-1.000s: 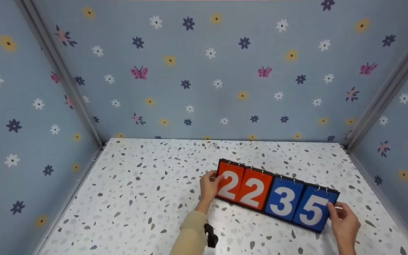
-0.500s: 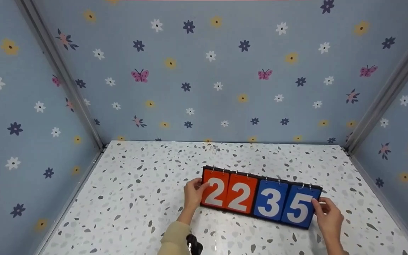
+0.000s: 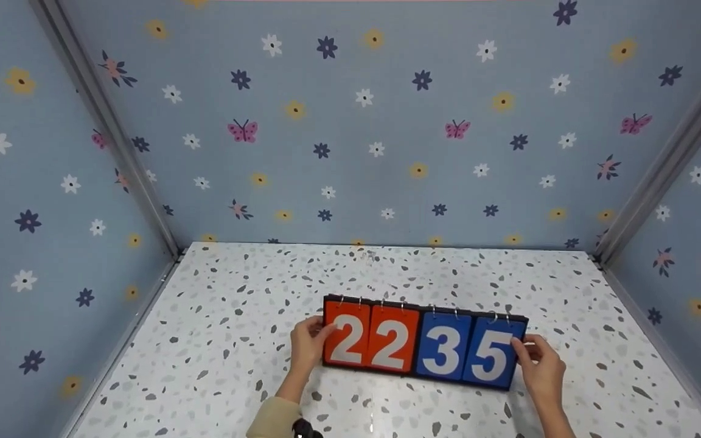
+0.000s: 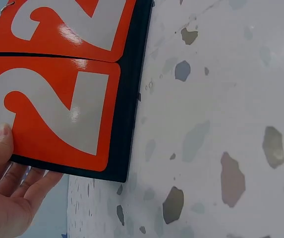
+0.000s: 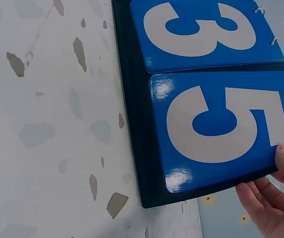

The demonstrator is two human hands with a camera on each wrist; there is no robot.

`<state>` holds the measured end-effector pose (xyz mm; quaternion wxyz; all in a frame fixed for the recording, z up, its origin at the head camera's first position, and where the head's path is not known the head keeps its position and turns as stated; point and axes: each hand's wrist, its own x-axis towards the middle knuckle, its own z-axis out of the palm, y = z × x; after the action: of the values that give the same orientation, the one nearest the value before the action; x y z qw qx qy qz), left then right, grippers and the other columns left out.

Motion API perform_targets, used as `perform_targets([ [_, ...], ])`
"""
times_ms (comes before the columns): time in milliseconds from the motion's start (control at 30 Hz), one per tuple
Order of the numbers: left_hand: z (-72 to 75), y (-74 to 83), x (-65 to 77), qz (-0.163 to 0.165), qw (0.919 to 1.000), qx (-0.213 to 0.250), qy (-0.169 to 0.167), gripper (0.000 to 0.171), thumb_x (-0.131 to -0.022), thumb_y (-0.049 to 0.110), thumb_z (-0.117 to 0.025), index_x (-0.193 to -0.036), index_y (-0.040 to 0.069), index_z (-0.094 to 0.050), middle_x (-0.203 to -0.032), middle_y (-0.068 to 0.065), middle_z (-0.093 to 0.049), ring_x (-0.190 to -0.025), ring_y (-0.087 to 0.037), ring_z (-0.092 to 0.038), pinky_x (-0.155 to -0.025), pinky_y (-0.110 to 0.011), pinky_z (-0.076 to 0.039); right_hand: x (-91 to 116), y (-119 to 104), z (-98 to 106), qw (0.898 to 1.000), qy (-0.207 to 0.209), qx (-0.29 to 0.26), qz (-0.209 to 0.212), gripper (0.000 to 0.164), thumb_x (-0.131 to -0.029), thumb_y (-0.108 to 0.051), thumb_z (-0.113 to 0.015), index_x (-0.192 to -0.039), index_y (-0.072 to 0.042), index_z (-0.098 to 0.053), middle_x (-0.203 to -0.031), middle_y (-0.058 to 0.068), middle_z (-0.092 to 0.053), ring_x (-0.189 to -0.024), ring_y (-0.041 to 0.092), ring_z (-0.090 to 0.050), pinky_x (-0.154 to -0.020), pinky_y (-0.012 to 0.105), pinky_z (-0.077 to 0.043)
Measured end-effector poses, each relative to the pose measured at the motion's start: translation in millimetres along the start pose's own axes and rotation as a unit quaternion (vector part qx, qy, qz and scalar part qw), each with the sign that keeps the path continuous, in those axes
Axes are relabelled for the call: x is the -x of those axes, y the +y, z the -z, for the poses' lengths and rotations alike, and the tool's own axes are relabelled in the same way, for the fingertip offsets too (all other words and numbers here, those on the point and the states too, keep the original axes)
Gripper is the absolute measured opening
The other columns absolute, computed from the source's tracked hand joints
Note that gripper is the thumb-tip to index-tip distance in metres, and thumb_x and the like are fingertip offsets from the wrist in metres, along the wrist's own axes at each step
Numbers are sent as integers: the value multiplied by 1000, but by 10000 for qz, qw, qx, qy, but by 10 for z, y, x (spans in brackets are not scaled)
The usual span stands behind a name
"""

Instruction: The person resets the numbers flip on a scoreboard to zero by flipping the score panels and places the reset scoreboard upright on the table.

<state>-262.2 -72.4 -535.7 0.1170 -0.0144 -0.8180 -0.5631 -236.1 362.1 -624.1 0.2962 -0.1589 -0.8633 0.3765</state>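
Head view: one flip scoreboard [image 3: 421,340], black-backed, face towards me, held between my two hands over the near part of the desk [image 3: 253,328], right of the view's centre. Its right end sits slightly lower in the view; whether its lower edge touches the desk, I cannot tell.

Cards, left to right: outer red card [image 3: 349,337], 2; inner red card [image 3: 393,340], 2; inner blue card [image 3: 442,347], 3; outer blue card [image 3: 490,351], 5. All numerals pale; metal rings [image 5: 274,41] along the top edge.

Left hand [image 3: 308,345]: pinches the left end, thumb on the front of the outer red card, fingers behind.

Right hand [image 3: 544,370]: pinches the right end, thumb at the edge of the outer blue card (just at the tip of the 5), fingers behind.

Also: one tan sleeve [image 3: 274,417], left arm, with a dark wrist fitting [image 3: 306,429]; desk white, flecked grey; back wall [image 3: 350,121] pale blue, printed with flowers and butterflies.
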Motion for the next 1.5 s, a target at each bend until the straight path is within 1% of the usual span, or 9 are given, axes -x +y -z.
perform_targets([
  [33, 26, -5, 8, 10, 10000, -8, -12, 18, -80, 12, -68, -88, -4, -65, -79, -11, -64, -73, -21, -58, -66, -31, -49, 11, 11, -44, 9998, 83, 178, -46, 26, -84, -42, -59, -90, -17, -61, -76, 2, -64, -64, 11, -58, -52, 17, -48],
  [333, 243, -75, 96, -263, 9996, -68, 12, 20, -80, 13, -69, -85, -5, -65, -76, -12, -63, -70, -21, -59, -63, -26, -48, 106, -133, -167, 9994, -203, 129, -240, 28, -84, -48, -55, -90, -21, -59, -79, -1, -64, -69, 12, -58, -56, 23, -50],
  [433, 287, -82, 126, -138, 9999, -92, 15, 19, -80, 13, -68, -86, -4, -65, -77, -11, -63, -71, -20, -58, -64, -26, -49, 219, -618, 69, 9983, -494, -24, -305, 24, -87, -36, -57, -91, -13, -60, -79, 5, -64, -69, 14, -59, -56, 20, -49],
  [567, 338, -88, 155, 38, 9998, -191, 68, 19, -80, 14, -68, -88, -3, -66, -78, -9, -64, -70, -18, -57, -64, -26, -49, 366, -1235, 383, 9951, -863, -220, -424, 20, -87, -20, -61, -91, 0, -60, -81, 14, -64, -69, 20, -59, -56, 23, -49],
  [633, 367, -90, 165, 53, 9998, -191, 100, 19, -80, 13, -68, -88, -3, -66, -78, -9, -64, -71, -18, -58, -65, -27, -49, 377, -1250, 367, 9951, -843, -258, -453, 21, -87, -22, -61, -90, -1, -60, -80, 13, -63, -68, 20, -59, -57, 31, -51],
  [733, 403, -97, 179, 62, 9997, -223, 100, 18, -80, 13, -68, -89, -3, -66, -79, -9, -65, -72, -18, -58, -66, -28, -49, 404, -1271, 359, 9946, -863, -342, -462, 21, -88, -22, -60, -89, -2, -60, -78, 12, -64, -68, 20, -60, -58, 35, -52],
  [967, 463, -110, 248, 213, 9993, -310, -6, 18, -80, 13, -68, -87, -4, -65, -79, -9, -65, -72, -18, -59, -66, -29, -50, 475, -1296, 415, 9918, -1107, -156, -615, 21, -87, -23, -60, -91, -2, -59, -78, 10, -64, -68, 17, -59, -56, 22, -49],
  [1167, 521, -104, 322, 124, 9992, -389, -25, 19, -79, 15, -69, -85, -3, -66, -76, -9, -65, -70, -19, -60, -63, -28, -50, 517, -1313, 444, 9889, -1293, -30, -734, 23, -88, -23, -60, -94, -1, -59, -79, 10, -64, -69, 18, -60, -57, 23, -49],
  [1500, 529, -88, 336, 741, 9964, -330, -249, 25, -81, 18, -67, -93, -4, -65, -79, -8, -65, -73, -19, -60, -68, -33, -51, 549, -1303, 429, 9872, -1238, -317, -959, 26, -87, -27, -60, -90, -1, -59, -75, 9, -63, -66, 18, -59, -60, 35, -53],
])
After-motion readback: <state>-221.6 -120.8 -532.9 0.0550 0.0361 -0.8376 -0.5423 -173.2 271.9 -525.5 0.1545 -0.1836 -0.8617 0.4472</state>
